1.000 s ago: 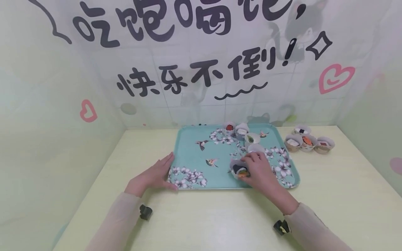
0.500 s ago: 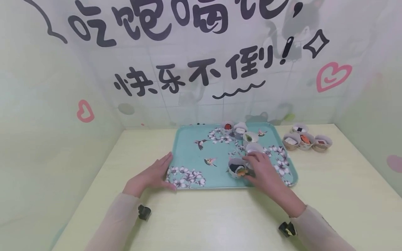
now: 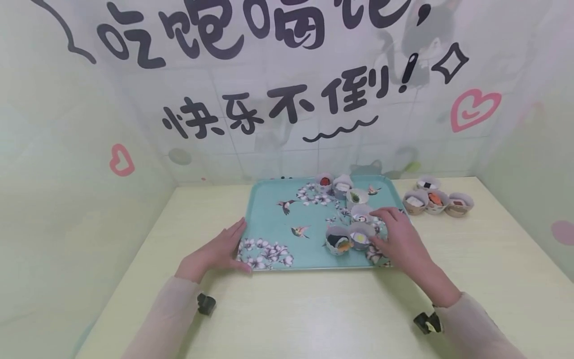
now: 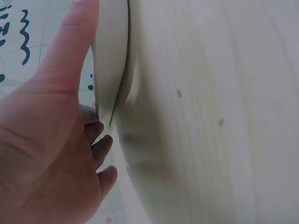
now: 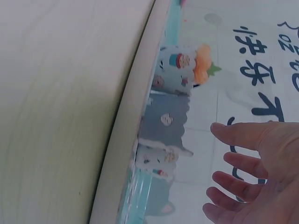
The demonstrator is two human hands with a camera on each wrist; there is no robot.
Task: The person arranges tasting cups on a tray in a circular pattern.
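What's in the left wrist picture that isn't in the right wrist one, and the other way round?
Only the left wrist view shows the left hand, touching the tray. Only the right wrist view shows the right hand, printed cups and something orange poking out of one. Both show part of the tray, the pale table and black markings on the wall.

One blue-green tray (image 3: 269,212) holds six little cups (image 3: 335,246). Four more cups (image 3: 436,209) sit beside it, so that makes ten cups. There are two hands, one left hand (image 3: 217,250) and one right hand (image 3: 402,240), and two pink hearts (image 3: 475,110) on the walls (image 3: 287,142).
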